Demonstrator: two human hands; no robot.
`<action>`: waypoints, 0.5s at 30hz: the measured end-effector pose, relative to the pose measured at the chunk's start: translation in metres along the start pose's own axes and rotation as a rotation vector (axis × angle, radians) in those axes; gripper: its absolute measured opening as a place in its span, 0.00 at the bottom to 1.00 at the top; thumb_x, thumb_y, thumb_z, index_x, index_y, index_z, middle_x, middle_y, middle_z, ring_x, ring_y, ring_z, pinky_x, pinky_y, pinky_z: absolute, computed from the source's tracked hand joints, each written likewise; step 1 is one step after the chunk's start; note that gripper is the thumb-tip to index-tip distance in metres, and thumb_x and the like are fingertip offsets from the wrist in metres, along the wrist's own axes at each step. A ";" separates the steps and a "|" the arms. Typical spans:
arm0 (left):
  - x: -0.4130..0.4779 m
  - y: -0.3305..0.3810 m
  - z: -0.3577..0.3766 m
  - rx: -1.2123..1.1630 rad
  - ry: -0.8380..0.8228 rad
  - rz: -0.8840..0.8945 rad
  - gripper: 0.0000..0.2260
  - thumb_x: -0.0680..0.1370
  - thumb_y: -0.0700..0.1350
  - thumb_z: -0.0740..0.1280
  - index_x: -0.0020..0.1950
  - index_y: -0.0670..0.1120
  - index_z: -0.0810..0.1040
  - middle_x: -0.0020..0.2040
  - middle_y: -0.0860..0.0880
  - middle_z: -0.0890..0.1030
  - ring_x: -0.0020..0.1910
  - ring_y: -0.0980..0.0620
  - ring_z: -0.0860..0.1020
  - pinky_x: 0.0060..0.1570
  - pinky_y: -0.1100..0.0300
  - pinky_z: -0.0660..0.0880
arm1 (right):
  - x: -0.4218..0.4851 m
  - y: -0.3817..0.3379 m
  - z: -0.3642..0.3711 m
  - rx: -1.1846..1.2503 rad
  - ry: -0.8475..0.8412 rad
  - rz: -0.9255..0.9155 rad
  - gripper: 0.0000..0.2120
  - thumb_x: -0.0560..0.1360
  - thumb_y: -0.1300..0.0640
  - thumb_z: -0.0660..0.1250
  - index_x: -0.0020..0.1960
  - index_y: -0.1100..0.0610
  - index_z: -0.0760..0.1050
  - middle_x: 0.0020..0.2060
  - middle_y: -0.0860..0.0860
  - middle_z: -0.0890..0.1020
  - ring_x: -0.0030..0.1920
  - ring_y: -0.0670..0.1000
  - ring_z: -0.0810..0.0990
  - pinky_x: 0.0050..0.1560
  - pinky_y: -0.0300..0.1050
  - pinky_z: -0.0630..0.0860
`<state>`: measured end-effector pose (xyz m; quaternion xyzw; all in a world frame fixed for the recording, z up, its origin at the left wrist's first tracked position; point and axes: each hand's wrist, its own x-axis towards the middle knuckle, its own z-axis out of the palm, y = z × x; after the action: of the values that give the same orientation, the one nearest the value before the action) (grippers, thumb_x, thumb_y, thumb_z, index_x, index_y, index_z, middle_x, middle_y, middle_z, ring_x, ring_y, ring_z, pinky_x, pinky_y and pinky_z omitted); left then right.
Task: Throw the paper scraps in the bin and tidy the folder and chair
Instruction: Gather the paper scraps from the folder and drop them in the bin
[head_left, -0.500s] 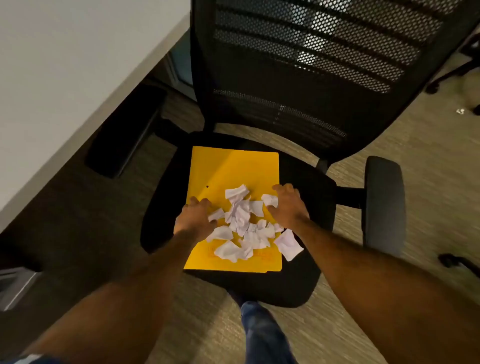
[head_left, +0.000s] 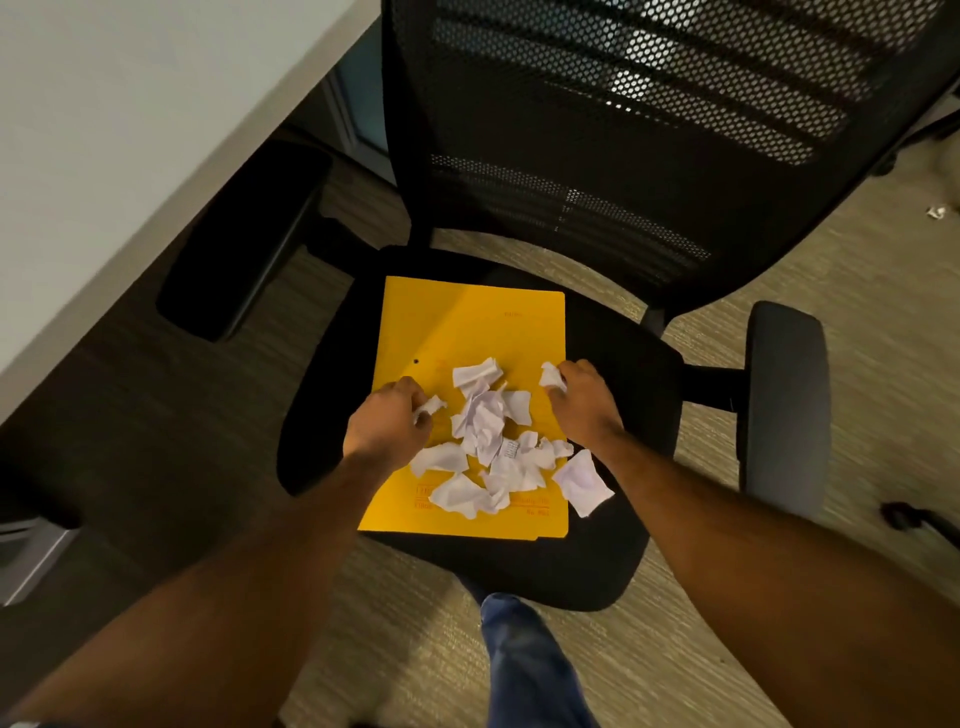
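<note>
A yellow folder (head_left: 467, 322) lies flat on the seat of a black mesh office chair (head_left: 623, 374). Several crumpled white paper scraps (head_left: 488, 441) are heaped on the folder's near half, and one scrap (head_left: 582, 480) hangs over its right edge onto the seat. My left hand (head_left: 387, 423) is at the pile's left side, its fingers curled round a small scrap (head_left: 431, 404). My right hand (head_left: 584, 400) is at the pile's right side, its fingertips pinching another scrap (head_left: 550, 375). No bin is in view.
A white desk (head_left: 130, 130) fills the upper left, with the chair's left armrest (head_left: 244, 239) just under its edge. The right armrest (head_left: 784, 405) stands to the right. A stray scrap (head_left: 936, 211) lies on the carpet far right. My leg (head_left: 524, 660) is in front of the seat.
Both hands have closed in on the edges of the pile, each now gripping a scrap. The heap has shifted slightly.
</note>
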<state>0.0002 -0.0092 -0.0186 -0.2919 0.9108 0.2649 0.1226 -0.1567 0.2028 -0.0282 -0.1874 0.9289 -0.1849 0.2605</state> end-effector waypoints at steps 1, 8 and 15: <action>0.003 0.001 -0.002 -0.042 0.012 -0.015 0.10 0.73 0.49 0.68 0.53 0.50 0.74 0.43 0.50 0.80 0.42 0.47 0.79 0.35 0.58 0.69 | 0.003 -0.002 -0.001 0.054 0.010 -0.012 0.13 0.79 0.57 0.63 0.61 0.62 0.73 0.58 0.60 0.75 0.56 0.58 0.77 0.55 0.52 0.76; 0.030 0.016 -0.003 -0.281 0.001 0.000 0.14 0.78 0.42 0.63 0.63 0.42 0.75 0.50 0.43 0.77 0.41 0.44 0.78 0.38 0.56 0.71 | 0.030 -0.032 -0.005 0.279 -0.055 -0.056 0.01 0.77 0.61 0.61 0.48 0.59 0.70 0.43 0.54 0.76 0.42 0.53 0.75 0.41 0.47 0.70; 0.029 0.013 0.007 -0.502 -0.041 -0.159 0.04 0.81 0.45 0.59 0.54 0.51 0.71 0.35 0.49 0.73 0.28 0.53 0.70 0.24 0.61 0.68 | 0.048 -0.053 0.005 0.101 -0.293 -0.238 0.18 0.73 0.54 0.72 0.61 0.56 0.78 0.58 0.53 0.82 0.55 0.54 0.80 0.56 0.48 0.76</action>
<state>-0.0305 -0.0102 -0.0297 -0.3784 0.7882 0.4778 0.0852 -0.1788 0.1351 -0.0286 -0.3077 0.8418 -0.2314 0.3784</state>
